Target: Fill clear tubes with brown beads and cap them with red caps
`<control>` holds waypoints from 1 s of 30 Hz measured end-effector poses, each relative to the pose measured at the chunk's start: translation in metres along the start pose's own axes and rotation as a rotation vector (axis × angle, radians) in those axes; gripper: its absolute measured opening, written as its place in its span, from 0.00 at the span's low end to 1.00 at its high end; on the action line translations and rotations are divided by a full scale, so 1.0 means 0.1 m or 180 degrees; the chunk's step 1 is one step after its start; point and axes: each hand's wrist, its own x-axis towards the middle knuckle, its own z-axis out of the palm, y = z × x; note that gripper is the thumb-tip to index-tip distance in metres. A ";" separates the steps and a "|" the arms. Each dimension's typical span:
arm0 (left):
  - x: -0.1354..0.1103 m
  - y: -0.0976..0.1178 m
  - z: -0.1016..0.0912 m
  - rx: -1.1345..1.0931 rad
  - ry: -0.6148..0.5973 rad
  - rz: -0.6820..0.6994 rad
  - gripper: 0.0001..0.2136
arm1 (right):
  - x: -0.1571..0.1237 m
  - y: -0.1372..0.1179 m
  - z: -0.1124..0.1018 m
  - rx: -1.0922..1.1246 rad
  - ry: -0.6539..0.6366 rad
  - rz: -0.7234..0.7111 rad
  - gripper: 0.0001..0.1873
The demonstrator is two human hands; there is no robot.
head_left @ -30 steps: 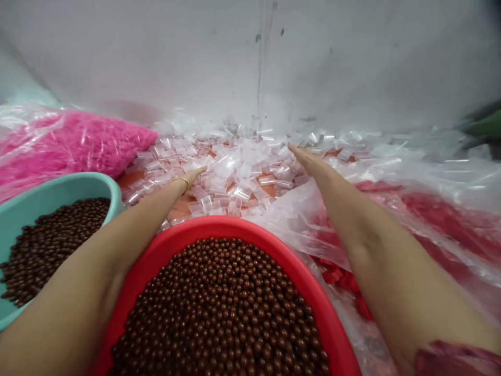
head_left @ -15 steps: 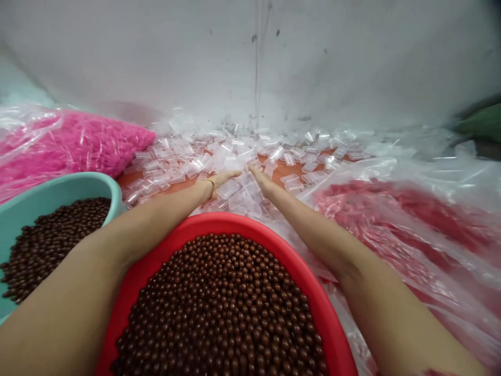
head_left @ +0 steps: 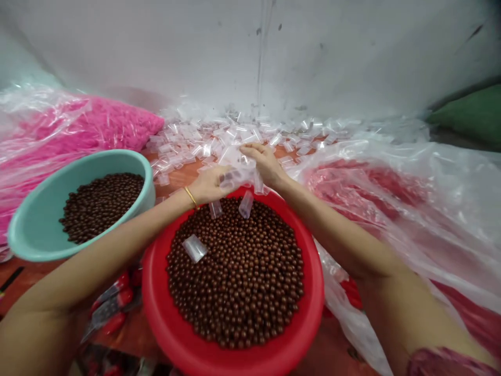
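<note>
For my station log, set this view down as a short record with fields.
Left hand: holds clear tubes together with right hand
Hand position: around far rim of red basin
Basin contents: brown balls, a loose tube on top
Teal basin: left of red basin, also with brown balls
Far left: pink pieces in clear plastic
Right: red pieces under clear plastic
Back: scattered tubes before grey wall

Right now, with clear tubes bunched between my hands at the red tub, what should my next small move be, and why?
I'd probably bring the left hand and right hand slightly toward you before letting go: the bunched tubes sit at the far rim of the red tub, while one loose tube lies on the balls.
</note>
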 end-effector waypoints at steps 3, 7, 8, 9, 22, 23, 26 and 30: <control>-0.32 0.03 0.10 0.1100 -0.0069 0.0213 0.10 | -0.28 -0.10 0.12 -0.0855 -0.0223 -0.0403 0.11; -0.69 0.11 0.14 0.1484 -0.0211 0.0185 0.13 | -0.59 -0.20 0.18 -0.1926 -0.0575 -0.0755 0.11; -0.77 0.14 0.12 0.1465 -0.0179 0.0139 0.13 | -0.67 -0.24 0.18 -0.2044 -0.0600 -0.0853 0.11; -0.85 0.18 0.10 0.1416 -0.0118 0.0095 0.14 | -0.74 -0.30 0.18 -0.2083 -0.0580 -0.0958 0.11; -1.36 0.60 0.08 -0.0671 0.0374 -0.0568 0.19 | -1.64 -0.73 0.37 -0.0733 -0.0742 -0.0391 0.12; -1.42 0.64 0.11 -0.0824 0.0511 -0.0578 0.20 | -1.71 -0.72 0.38 -0.0571 -0.0630 -0.0194 0.13; -1.57 0.75 0.27 -0.1093 0.0630 -0.0764 0.22 | -1.91 -0.72 0.42 -0.0664 -0.0448 0.0067 0.14; -1.63 0.84 0.48 -0.1022 0.0502 -0.0735 0.23 | -2.17 -0.82 0.46 -0.1409 -0.0634 -0.0177 0.17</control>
